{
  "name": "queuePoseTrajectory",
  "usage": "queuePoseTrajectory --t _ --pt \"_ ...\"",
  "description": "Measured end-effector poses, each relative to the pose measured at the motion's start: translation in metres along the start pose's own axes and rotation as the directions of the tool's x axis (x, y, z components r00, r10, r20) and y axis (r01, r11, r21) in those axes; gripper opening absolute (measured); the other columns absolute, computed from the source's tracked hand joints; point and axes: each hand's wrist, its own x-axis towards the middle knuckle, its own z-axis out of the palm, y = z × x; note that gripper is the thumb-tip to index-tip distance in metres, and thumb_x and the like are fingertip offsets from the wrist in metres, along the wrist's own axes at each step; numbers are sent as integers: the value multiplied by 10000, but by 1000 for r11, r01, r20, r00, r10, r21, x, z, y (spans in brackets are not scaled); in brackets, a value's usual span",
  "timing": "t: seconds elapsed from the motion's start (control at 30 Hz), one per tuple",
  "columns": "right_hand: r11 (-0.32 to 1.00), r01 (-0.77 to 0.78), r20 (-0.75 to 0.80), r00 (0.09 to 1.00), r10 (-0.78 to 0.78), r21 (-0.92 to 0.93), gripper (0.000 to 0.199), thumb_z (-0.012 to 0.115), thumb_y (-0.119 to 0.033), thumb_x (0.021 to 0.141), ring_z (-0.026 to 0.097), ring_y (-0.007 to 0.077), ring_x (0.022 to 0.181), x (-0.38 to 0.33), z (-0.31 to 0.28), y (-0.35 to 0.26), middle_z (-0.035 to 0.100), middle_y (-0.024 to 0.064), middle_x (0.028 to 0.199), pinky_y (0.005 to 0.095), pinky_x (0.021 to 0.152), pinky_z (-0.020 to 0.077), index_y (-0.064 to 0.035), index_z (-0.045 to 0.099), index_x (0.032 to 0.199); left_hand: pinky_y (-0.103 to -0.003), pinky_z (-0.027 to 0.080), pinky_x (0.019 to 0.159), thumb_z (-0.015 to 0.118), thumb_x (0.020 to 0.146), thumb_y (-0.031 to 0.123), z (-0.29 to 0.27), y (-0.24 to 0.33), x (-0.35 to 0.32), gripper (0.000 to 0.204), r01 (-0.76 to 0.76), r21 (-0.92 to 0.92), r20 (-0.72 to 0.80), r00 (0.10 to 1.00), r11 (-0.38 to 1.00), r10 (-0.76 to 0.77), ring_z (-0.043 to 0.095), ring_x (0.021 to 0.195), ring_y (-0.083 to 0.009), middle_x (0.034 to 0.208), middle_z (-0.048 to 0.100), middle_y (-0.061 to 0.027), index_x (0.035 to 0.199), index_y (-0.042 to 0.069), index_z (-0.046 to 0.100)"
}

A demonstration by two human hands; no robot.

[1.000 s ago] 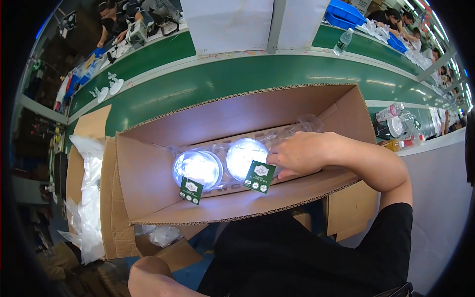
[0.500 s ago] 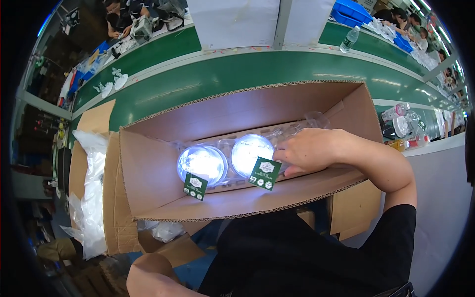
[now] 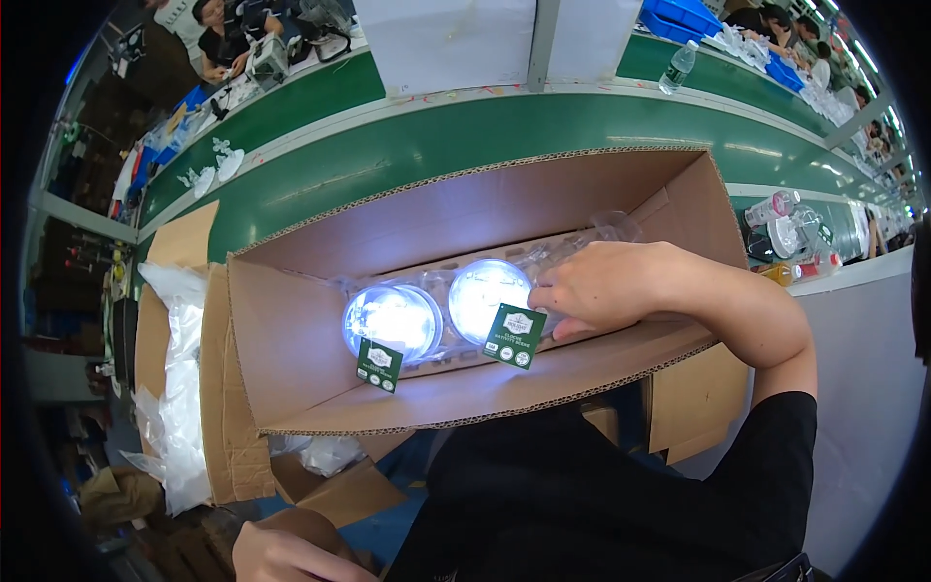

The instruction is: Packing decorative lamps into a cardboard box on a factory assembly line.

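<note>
Left arm: lowered slightly; its hand is not seen.
Left lit dome: left unmoved in the carton.
Right lit dome: kept beside it; placement seems unchanged.
Right hand: curled at the right dome's edge; grip cannot be told.

Carton: matt corrugated cardboard, raw fluted edge. Lit domes: clear, smooth, glossy. Hang tags: smooth card. Bench top: glossy green. Bagging: crinkled plastic film
</note>
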Motion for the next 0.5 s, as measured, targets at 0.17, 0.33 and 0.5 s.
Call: queuePoseTrajectory --t 0.17,0.33,0.5 --pt "998 58 -5 998 -58 -40 502 626 -420 976 678 403 1027 0 1 1 678 196 1144 505 854 552 -47 590 1310 -297 546 613 713 856 92 2 9 4 147 29 118 56 998 993 -36 710 661 -248 758 720 -119 996 47 728" --pt "980 170 -133 974 -183 -99 444 624 -388 987 680 405 1021 -6 6 0 671 203 1132 502 872 549 -21 626 1237 -342 567 715 652 965 221 -5 7 -75 227 -76 101 187 981 992 56 747 819 -261 963 773 -134 1013 33 769" --pt "983 157 -113 979 -167 -95 444 629 -401 977 662 399 1035 -25 -2 -6 664 176 1142 492 865 545 -73 603 1275 -303 530 632 644 955 75 71 -24 -193 203 496 87 -678 665 864 -313 706 692 -233 776 729 -130 790 -14 723"
